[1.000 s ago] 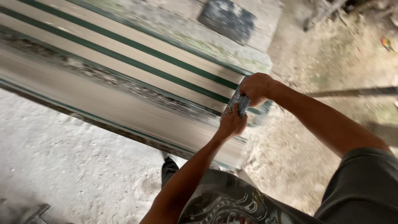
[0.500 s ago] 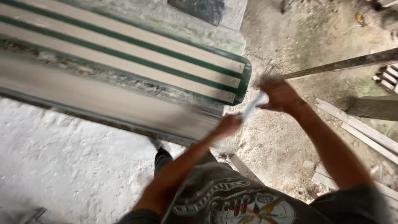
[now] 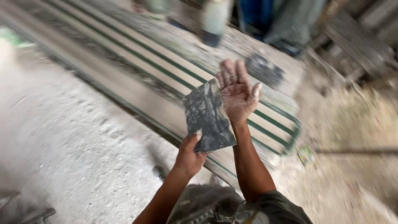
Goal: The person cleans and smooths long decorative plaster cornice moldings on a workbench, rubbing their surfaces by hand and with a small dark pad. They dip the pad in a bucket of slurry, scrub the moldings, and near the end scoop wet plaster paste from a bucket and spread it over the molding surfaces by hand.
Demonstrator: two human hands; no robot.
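Sandpaper sheet (image 3: 208, 118), dark and worn, pinched at its lower edge by the left hand (image 3: 190, 152); the right hand (image 3: 237, 92), spread flat and grasping nothing, lies just beside its upper edge. Held by so small a grip, the sheet may slip down onto the striped panel (image 3: 137, 62) beyond both hands.

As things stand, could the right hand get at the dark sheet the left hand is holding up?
Probably yes: the right hand is open, palm up, right beside the dark sheet held by the left hand, with nothing between.
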